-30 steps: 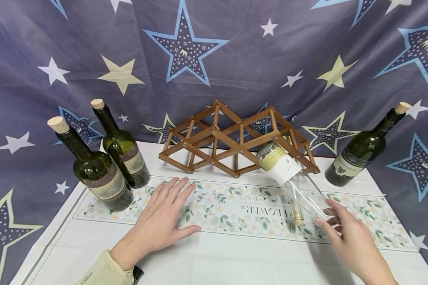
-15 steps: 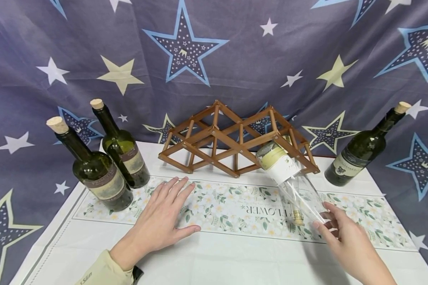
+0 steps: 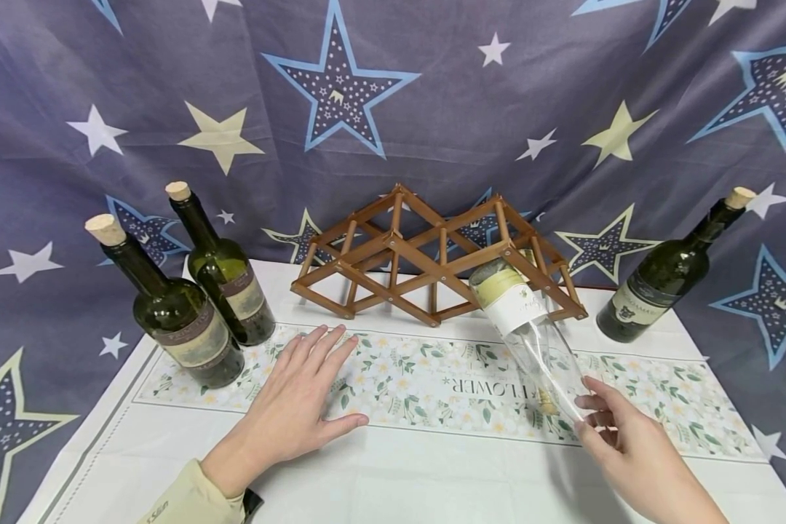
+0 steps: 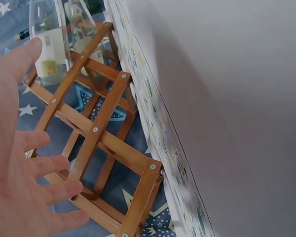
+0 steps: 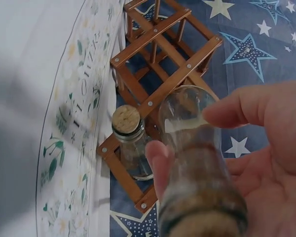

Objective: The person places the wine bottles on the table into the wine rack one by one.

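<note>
My right hand [image 3: 635, 444] grips a clear glass wine bottle [image 3: 514, 309] by its neck. That bottle slants, its base up against the front right of the wooden wine rack [image 3: 393, 240] and its neck down towards me. A second clear bottle lies in the rack behind it, its corked neck [image 3: 546, 402] sticking out at the front. In the right wrist view, the held bottle's cork [image 5: 204, 226] is close to the camera, and the second bottle's cork [image 5: 126, 118] shows beside it. My left hand [image 3: 295, 400] is spread over the floral runner, holding nothing.
Two corked green bottles [image 3: 190, 338] [image 3: 236, 295] stand on the left of the white table [image 3: 432, 480]. Another green bottle [image 3: 661, 276] stands at the right, beyond the rack's end. A star-patterned cloth [image 3: 432, 94] hangs behind the rack. The floral runner [image 3: 406, 386] crosses the table.
My right hand has shifted slightly left with the bottle's neck, and the bottle now slants a little more steeply, its base close to the rack. The left hand has stayed where it was.
</note>
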Action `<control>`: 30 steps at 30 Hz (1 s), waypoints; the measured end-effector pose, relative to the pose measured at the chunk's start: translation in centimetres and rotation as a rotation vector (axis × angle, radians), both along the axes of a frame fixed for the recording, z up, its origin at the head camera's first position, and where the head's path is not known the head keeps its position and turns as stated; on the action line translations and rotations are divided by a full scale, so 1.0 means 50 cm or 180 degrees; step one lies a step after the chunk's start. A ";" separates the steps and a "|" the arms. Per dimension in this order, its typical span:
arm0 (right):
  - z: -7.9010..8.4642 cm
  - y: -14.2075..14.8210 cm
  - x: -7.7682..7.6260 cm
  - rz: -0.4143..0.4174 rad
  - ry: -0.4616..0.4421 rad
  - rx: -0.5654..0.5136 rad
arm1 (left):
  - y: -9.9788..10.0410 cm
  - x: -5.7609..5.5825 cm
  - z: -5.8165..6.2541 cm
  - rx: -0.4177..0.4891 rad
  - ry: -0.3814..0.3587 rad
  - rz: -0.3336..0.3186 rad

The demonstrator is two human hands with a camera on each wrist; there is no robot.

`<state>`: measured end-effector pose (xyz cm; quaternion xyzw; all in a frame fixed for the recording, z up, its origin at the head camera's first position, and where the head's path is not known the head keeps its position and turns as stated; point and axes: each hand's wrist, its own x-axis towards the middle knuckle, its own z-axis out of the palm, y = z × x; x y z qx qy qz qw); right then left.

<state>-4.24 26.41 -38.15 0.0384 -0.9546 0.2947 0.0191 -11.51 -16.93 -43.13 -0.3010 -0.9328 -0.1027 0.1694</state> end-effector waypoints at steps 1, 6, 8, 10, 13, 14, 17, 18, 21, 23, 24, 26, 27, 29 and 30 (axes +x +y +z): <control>0.002 -0.002 0.000 0.0004 -0.0038 -0.0016 | 0.000 0.000 0.000 0.0003 -0.0010 -0.0002; 0.012 -0.011 0.001 0.0052 -0.0274 -0.0191 | -0.002 0.000 0.002 0.0019 -0.0019 -0.0001; 0.016 -0.013 0.001 0.0063 -0.0378 -0.0273 | -0.002 0.000 0.002 0.0029 -0.0025 -0.0004; 0.018 -0.015 0.001 0.0057 -0.0477 -0.0340 | -0.003 0.000 0.002 0.0032 -0.0024 -0.0001; 0.020 -0.018 0.002 0.0069 -0.0494 -0.0415 | -0.003 0.000 0.003 0.0031 -0.0036 -0.0005; 0.021 -0.020 0.003 0.0079 -0.0472 -0.0427 | -0.003 0.000 0.002 0.0022 -0.0031 0.0001; 0.023 -0.025 0.003 0.0093 -0.0431 -0.0492 | -0.004 -0.001 0.002 0.0006 -0.0022 0.0002; 0.024 -0.027 0.003 0.0090 -0.0425 -0.0520 | -0.004 -0.001 0.003 0.0007 -0.0019 0.0002; 0.026 -0.034 0.001 0.0045 -0.0499 -0.0634 | -0.004 -0.001 0.002 0.0006 -0.0005 0.0001; 0.027 -0.038 0.000 0.0030 -0.0513 -0.0710 | -0.004 0.000 0.003 0.0012 -0.0014 0.0001; 0.027 -0.040 -0.001 0.0031 -0.0502 -0.0764 | -0.004 0.000 0.003 0.0015 -0.0017 -0.0001; 0.028 -0.043 -0.002 0.0051 -0.0460 -0.0856 | -0.004 0.000 0.003 0.0006 -0.0023 0.0007; 0.029 -0.045 -0.002 0.0059 -0.0444 -0.0898 | -0.004 0.000 0.003 0.0011 -0.0032 0.0004; 0.031 -0.047 -0.005 0.0062 -0.0441 -0.0960 | -0.004 0.000 0.003 0.0013 -0.0017 -0.0002; 0.032 -0.049 -0.007 0.0060 -0.0447 -0.0976 | -0.004 0.000 0.002 0.0014 -0.0008 -0.0006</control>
